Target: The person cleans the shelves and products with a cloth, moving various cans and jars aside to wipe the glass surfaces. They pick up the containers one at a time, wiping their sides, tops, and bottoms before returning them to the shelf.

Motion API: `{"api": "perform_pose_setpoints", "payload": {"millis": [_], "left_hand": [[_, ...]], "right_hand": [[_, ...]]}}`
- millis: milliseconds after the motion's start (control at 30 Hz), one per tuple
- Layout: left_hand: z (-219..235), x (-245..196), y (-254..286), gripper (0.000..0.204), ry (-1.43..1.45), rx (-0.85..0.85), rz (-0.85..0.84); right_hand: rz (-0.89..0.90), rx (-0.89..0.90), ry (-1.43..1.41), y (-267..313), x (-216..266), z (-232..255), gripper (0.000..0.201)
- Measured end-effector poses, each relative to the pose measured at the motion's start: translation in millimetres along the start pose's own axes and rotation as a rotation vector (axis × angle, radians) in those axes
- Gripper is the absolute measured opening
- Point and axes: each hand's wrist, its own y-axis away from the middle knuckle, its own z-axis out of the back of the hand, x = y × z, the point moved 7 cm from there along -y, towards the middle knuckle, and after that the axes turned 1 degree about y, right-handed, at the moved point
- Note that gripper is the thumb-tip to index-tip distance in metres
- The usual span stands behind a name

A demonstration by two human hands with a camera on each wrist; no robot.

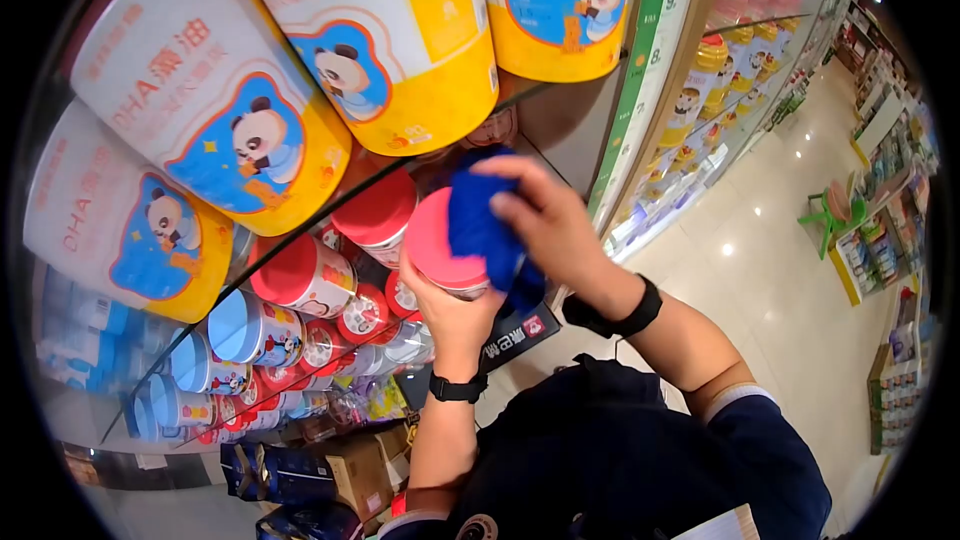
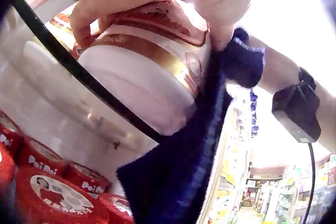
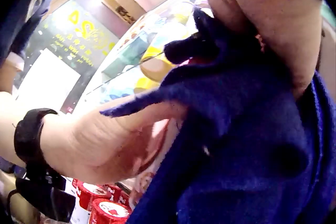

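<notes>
In the head view my left hand [image 1: 458, 315] grips a round can with a pink lid [image 1: 428, 240] at the edge of a glass shelf. The left wrist view shows the can [image 2: 152, 58] from below, with its pale base, a gold band and the fingers around its side. My right hand [image 1: 548, 225] holds a bunched blue cloth [image 1: 472, 215] against the lid, covering part of it. In the right wrist view the cloth [image 3: 241, 145] hangs in loose folds and hides most of the can; the left hand [image 3: 105, 140] is beside it.
Large panda-printed tubs [image 1: 250, 140] stand on the glass shelf above. Red-lidded cans [image 1: 300, 275] and blue-lidded cans [image 1: 240, 330] fill the shelves to the left. Cardboard boxes [image 1: 360, 470] lie low down. A tiled aisle floor [image 1: 735, 240] runs along the right.
</notes>
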Motion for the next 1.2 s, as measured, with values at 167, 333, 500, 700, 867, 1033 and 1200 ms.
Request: {"api": "perform_pose_setpoints", "payload": {"millis": [167, 333, 500, 700, 867, 1033, 1200], "left_hand": [[-0.7, 7.5, 5.0, 0.103, 0.130, 0.053, 0.119], [-3.5, 6.2, 1.5, 0.105, 0.143, 0.056, 0.132], [-4.3, 8.4, 3.1, 0.106, 0.194, 0.061, 0.173], [-3.8, 9.1, 3.2, 0.104, 0.188, 0.058, 0.167], [-4.5, 8.6, 6.1, 0.104, 0.172, 0.068, 0.170], [-4.4, 10.7, 5.2, 0.104, 0.134, 0.059, 0.111], [-2.8, 12.1, 5.5, 0.106, 0.108, 0.083, 0.089]], "right_hand": [[-0.194, -0.012, -0.110, -45.2, -48.6, 15.2, 0.049], [0.150, 0.779, 0.390, -67.9, -146.0, -59.9, 0.055], [0.022, 0.929, 0.540, -48.1, -163.3, -63.3, 0.055], [-0.315, 0.457, 0.689, -19.7, -136.9, -17.9, 0.061], [-0.127, 0.138, 0.807, 23.9, -95.3, 22.9, 0.057], [-0.095, 0.088, 0.808, 11.9, -92.6, 25.0, 0.056], [-0.355, 0.095, 0.841, -25.2, -131.4, 11.4, 0.069]]}}
